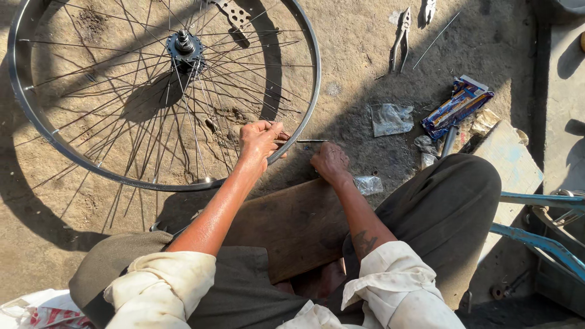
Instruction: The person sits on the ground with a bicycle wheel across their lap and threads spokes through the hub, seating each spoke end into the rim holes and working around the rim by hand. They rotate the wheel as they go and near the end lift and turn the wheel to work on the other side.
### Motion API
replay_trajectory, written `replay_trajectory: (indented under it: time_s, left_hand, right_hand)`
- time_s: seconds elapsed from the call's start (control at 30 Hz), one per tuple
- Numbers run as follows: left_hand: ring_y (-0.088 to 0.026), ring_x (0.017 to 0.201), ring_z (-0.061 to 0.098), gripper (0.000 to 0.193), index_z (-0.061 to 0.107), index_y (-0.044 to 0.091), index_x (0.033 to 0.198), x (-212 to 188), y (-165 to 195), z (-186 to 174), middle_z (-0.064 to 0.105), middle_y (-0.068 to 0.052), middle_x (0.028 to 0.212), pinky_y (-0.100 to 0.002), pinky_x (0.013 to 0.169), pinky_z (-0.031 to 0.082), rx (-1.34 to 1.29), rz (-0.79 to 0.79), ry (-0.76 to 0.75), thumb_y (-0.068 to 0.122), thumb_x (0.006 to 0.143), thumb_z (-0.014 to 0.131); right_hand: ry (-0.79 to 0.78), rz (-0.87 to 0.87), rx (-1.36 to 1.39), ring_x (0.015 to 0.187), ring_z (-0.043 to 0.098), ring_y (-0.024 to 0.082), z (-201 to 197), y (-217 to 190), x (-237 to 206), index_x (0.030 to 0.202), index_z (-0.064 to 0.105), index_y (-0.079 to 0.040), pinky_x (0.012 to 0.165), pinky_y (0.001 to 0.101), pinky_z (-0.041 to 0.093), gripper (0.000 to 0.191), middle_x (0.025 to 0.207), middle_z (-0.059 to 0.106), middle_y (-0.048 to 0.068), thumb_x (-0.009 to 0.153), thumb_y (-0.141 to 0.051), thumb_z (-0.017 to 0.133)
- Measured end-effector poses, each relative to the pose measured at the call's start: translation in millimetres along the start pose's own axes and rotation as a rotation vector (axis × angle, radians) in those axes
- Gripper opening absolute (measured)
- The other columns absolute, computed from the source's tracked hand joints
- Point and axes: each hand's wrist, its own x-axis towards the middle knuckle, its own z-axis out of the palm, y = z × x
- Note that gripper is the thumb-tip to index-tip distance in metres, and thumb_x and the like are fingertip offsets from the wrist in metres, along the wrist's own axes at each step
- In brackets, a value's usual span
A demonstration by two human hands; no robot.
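Your left hand [261,139] was closed over the near edge of the bicycle wheel rim [308,103], fingers curled round the metal at the lower right of the hoop, and it seemed to pinch one end of a thin spoke [308,141] there. That spoke ran almost level, its long axis pointing from the rim out to your right, its free end just above your right hand [329,162]. Your right hand was curled into a loose fist beside the rim, knuckles up; whether it gripped anything I could not tell. The wheel lay flat on the dirt ahead and to your left, hub [184,45] far from you, so your left hand was the nearer one to it. A wooden board [292,225] sat between your knees, pliers [401,39] well off to the right
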Motion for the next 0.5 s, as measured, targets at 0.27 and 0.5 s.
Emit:
replay_trajectory:
  time_s: [0.27, 0.5]
  left_hand:
    - [-0.026, 0.058, 0.072, 0.022, 0.062, -0.005, 0.088, 5.3, 23.7, 0.1, 0.072, -0.022, 0.082, -0.038, 0.043, 0.062, -0.185, 0.014, -0.041, 0.012, 0.095, 0.074]
    - [-0.027, 0.059, 0.076, 0.017, 0.062, -0.002, 0.086, 0.8, 40.0, 12.1, 0.072, -0.022, 0.079, -0.038, 0.041, 0.063, -0.127, -0.052, 0.062, 0.01, 0.093, 0.073]
  right_hand:
    - [0.416, -0.191, 0.14, 0.08, 0.068, 0.043, -9.2, -3.6, -11.4, 0.091, 0.065, -0.002, 0.072, 0.0562, 0.053, 0.022, 0.083, 0.069, 0.022, 0.095, -0.022, 0.071]
    - [0.093, -0.131, 1.437, 0.07, 0.067, 0.011, -70.6, -61.7, -23.3, 0.1, 0.07, -0.001, 0.06, 0.028, 0.054, 0.009, 0.082, 0.071, 0.005, 0.094, -0.008, 0.072]
